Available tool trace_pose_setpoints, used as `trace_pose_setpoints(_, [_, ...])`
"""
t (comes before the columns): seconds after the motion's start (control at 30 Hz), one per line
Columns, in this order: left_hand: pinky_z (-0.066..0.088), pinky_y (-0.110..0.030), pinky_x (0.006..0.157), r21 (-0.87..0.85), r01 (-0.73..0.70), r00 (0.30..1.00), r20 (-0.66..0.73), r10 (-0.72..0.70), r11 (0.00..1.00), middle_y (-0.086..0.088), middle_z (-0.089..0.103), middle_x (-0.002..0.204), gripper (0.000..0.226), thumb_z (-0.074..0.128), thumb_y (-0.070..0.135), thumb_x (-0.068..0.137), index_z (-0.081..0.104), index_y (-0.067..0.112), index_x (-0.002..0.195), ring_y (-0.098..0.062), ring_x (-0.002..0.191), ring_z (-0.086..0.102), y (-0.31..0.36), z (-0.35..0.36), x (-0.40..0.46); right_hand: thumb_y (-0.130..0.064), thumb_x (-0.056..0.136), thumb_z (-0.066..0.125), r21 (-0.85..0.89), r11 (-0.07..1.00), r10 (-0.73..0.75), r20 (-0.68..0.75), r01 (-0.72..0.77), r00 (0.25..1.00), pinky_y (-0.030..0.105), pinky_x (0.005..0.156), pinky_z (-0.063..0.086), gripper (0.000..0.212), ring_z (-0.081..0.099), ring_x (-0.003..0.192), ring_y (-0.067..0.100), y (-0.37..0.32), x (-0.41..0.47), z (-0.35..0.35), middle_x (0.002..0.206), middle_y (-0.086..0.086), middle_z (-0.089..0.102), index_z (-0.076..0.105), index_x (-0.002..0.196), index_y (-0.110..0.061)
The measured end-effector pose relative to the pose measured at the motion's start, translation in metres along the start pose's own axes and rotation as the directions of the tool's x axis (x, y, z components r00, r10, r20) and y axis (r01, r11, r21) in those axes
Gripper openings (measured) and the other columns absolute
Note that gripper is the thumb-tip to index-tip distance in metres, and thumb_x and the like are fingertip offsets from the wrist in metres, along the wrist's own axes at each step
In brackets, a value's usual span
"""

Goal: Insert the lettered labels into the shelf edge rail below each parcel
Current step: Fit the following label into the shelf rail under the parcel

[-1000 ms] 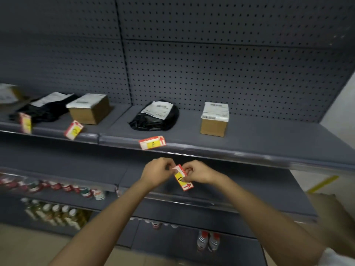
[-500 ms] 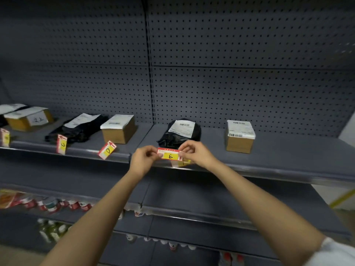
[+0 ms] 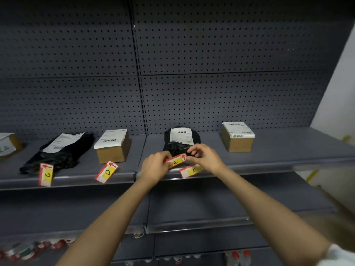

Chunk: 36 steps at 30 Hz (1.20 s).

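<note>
Red-yellow E label (image 3: 175,161) pinched between left hand (image 3: 156,167) and right hand (image 3: 206,158), above shelf rail (image 3: 249,166).

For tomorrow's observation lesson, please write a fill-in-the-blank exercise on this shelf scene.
1. Both hands hold the label lettered ___.
2. The F label sits at the shelf rail, below the ___ hand.
3. The D label sits in front of a ___ box.
4. The C label stands before a ___ bag.

Missing words: E; right; cardboard; black
</note>
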<state>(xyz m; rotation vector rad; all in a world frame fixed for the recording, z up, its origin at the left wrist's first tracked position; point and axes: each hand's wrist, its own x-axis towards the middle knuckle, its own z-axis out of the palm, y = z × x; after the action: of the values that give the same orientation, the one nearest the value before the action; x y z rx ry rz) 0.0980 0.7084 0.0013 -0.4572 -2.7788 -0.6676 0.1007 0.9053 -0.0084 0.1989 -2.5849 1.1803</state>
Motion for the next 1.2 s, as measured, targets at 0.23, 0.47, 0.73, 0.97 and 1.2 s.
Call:
trace_pose_setpoints(0.23, [0.049, -0.032, 0.07, -0.19, 0.053, 0.999, 0.024, -0.049, 0.98, -0.001, 0.07, 0.091, 0.009, 0.067, 0.016, 0.082, 0.061, 0.021, 0.086, -0.019, 0.084, 0.063, -0.003, 0.005, 0.003, -0.026, 0.078, 0.074, -0.217, 0.965, 0.158, 0.045, -0.145, 0.986, 0.031, 0.081, 0.05, 0.015, 0.057, 0.089, 0.012, 0.021, -0.016, -0.015, 0.096, -0.004, 0.058, 0.067, 0.091, -0.022])
trace_pose_setpoints(0.47, [0.052, -0.033, 0.072, -0.36, 0.157, 0.987, 0.076, -0.139, 0.92, -0.001, 0.071, 0.082, 0.014, 0.075, 0.017, 0.077, 0.064, 0.026, 0.076, -0.018, 0.079, 0.065, -0.002, 0.015, 0.009, -0.019, 0.081, 0.071, -0.246, 0.965, 0.097, 0.024, -0.088, 0.995, 0.027, 0.078, 0.048, 0.006, 0.059, 0.087, 0.012, 0.014, -0.015, -0.006, 0.094, -0.004, 0.063, 0.069, 0.087, -0.022])
trace_pose_setpoints(0.73, [0.049, -0.029, 0.063, -0.358, 0.165, 0.986, 0.047, -0.159, 0.919, 0.004, 0.065, 0.075, 0.008, 0.074, 0.022, 0.078, 0.072, 0.021, 0.085, -0.015, 0.076, 0.061, -0.007, 0.019, 0.012, -0.024, 0.08, 0.07, -0.385, 0.919, -0.052, 0.089, 0.083, 0.995, 0.028, 0.089, 0.035, 0.015, 0.053, 0.096, 0.012, 0.007, -0.014, 0.003, 0.098, -0.005, 0.063, 0.067, 0.095, -0.026])
trace_pose_setpoints(0.97, [0.05, -0.031, 0.067, -0.384, 0.164, 0.986, 0.035, -0.163, 0.909, 0.003, 0.065, 0.074, 0.009, 0.075, 0.02, 0.077, 0.073, 0.019, 0.086, -0.014, 0.074, 0.06, -0.002, 0.022, 0.012, -0.022, 0.082, 0.068, -0.406, 0.906, -0.076, 0.126, 0.121, 0.989, 0.029, 0.091, 0.03, 0.012, 0.054, 0.099, 0.013, 0.001, -0.012, 0.005, 0.097, -0.007, 0.063, 0.071, 0.092, -0.028])
trace_pose_setpoints(1.2, [0.045, -0.023, 0.06, -0.442, 0.155, 0.987, 0.026, -0.16, 0.883, 0.004, 0.066, 0.075, 0.01, 0.076, 0.018, 0.076, 0.074, 0.017, 0.086, -0.011, 0.071, 0.06, 0.004, 0.027, 0.009, -0.021, 0.085, 0.066, -0.393, 0.911, -0.055, 0.193, 0.128, 0.98, 0.029, 0.088, 0.029, 0.009, 0.049, 0.089, 0.008, 0.004, -0.018, -0.001, 0.092, -0.011, 0.056, 0.071, 0.09, -0.026])
